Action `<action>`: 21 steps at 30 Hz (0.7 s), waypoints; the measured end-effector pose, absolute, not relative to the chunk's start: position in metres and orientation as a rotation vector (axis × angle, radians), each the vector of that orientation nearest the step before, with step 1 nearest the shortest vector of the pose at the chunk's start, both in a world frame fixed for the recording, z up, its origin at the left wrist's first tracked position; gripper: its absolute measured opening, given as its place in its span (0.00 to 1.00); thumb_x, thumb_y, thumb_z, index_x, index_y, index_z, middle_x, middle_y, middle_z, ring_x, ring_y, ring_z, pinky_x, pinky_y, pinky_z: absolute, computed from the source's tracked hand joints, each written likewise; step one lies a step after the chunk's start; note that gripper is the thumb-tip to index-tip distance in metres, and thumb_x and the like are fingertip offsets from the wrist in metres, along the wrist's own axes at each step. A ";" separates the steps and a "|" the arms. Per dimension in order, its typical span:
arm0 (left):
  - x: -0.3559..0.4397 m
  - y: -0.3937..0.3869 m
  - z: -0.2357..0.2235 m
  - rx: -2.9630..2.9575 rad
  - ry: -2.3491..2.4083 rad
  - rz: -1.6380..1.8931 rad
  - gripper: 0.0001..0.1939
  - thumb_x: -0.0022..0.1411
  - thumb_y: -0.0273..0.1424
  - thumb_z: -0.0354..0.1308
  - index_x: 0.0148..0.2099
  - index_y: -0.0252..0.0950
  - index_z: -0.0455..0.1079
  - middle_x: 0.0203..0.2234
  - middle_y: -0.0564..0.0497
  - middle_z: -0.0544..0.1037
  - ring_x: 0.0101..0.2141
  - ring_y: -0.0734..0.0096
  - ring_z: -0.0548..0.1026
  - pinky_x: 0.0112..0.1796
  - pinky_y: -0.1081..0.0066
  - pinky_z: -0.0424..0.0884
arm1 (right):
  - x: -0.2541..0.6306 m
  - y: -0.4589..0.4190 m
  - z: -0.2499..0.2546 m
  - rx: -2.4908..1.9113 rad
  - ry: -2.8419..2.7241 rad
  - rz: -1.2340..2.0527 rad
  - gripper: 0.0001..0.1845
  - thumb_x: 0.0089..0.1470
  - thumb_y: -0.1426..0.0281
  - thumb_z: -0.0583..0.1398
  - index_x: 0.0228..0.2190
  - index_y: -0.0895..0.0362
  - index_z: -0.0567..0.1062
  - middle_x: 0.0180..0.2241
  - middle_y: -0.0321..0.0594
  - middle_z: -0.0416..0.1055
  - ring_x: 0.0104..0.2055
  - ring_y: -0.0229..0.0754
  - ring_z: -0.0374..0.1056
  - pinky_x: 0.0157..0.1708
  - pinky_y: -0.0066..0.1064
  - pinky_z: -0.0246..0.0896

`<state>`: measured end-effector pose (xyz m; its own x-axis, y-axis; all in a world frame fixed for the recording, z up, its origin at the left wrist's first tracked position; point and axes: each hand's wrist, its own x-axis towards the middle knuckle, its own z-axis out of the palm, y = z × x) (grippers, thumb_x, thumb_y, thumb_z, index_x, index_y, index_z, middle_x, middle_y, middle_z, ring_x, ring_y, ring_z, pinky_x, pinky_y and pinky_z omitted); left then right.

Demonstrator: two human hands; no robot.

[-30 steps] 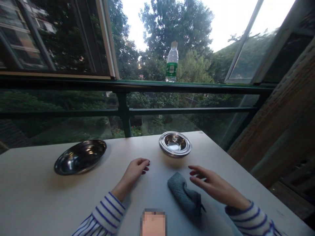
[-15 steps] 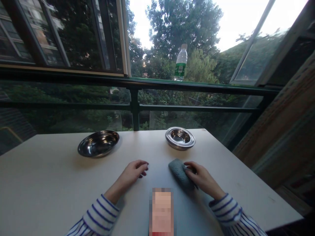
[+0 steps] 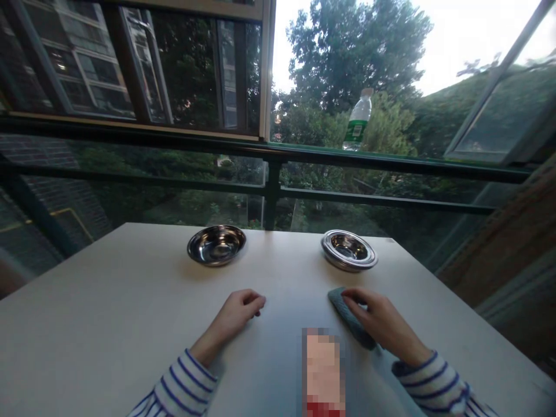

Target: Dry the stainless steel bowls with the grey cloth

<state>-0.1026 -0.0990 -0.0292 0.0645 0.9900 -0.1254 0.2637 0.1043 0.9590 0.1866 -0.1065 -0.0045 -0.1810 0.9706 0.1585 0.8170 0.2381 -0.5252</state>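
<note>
My left hand [image 3: 238,315] rests low over the white table [image 3: 143,324] with its fingers curled in and nothing showing in them. A folded grey-green cloth [image 3: 347,317] lies on the table under my right hand [image 3: 384,321]. That hand's fingers are bent over the cloth's right side and hold it; the fingertips are partly hidden. Beyond my left hand stands a wide, shiny metal bowl [image 3: 217,248]. A smaller stack of metal bowls or dishes [image 3: 350,250] is on the far right of the table, just behind the cloth.
Along the table's far edge runs a dark green railing [image 3: 313,153]. A clear plastic bottle with a green label [image 3: 357,124] stands on it, in front of trees. A pixelated patch [image 3: 322,370] covers something at the bottom that I cannot make out.
The whole view has turned to the left, so the bowls, cloth and bottle sit further right. My left fingers have curled in more. My right hand now covers more of the cloth.
</note>
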 end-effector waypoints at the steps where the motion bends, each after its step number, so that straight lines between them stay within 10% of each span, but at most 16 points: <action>1: -0.106 -0.100 -0.029 1.335 1.392 0.939 0.12 0.45 0.38 0.57 0.22 0.34 0.70 0.16 0.53 0.71 0.21 0.71 0.66 0.26 0.70 0.60 | 0.180 -0.105 -0.002 -1.611 -2.097 0.443 0.16 0.54 0.62 0.50 0.35 0.57 0.74 0.36 0.43 0.74 0.39 0.44 0.69 0.40 0.33 0.61; 21: -0.207 -0.060 -0.034 0.857 1.694 1.573 0.16 0.53 0.36 0.57 0.39 0.29 0.71 0.30 0.46 0.76 0.30 0.69 0.73 0.30 0.70 0.67 | 0.068 -0.035 0.015 -1.377 -2.525 0.372 0.12 0.52 0.73 0.53 0.30 0.56 0.77 0.32 0.43 0.75 0.35 0.45 0.70 0.35 0.31 0.58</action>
<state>-0.2069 -0.0597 -0.0343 -0.5651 0.8243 -0.0350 0.0259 0.0601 0.9979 0.0684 -0.0354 0.0155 -0.5266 0.8455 0.0882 0.7841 0.5232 -0.3339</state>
